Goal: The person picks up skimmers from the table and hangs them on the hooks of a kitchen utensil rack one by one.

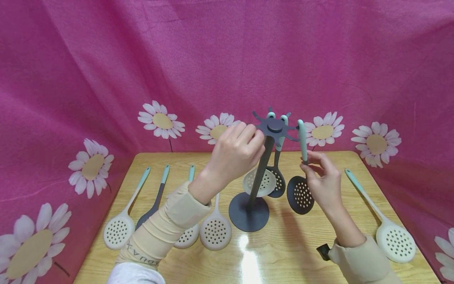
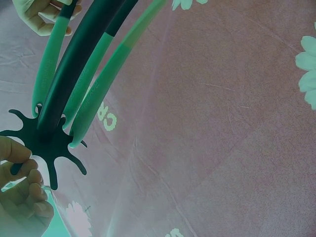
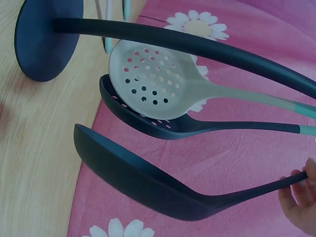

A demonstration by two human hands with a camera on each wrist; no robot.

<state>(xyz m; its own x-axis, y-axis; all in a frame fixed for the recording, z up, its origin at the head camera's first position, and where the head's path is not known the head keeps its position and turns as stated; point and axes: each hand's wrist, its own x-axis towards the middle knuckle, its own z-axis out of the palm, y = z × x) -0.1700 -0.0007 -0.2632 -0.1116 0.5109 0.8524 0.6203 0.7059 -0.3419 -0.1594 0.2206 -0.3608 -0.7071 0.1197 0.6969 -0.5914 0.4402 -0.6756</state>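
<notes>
Black skimmer shaft between the right fingers

From my end I see a small curtained booth, home or studio I can't tell, with pink daisy-print cloth enclosing a wooden worktop.

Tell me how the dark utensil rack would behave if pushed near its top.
The rack may tip easily, since it stands tall on a small round base. The hanging white skimmer would probably swing, hooked only at its top end. The left hand, pinching one hook, might steady things.
</notes>
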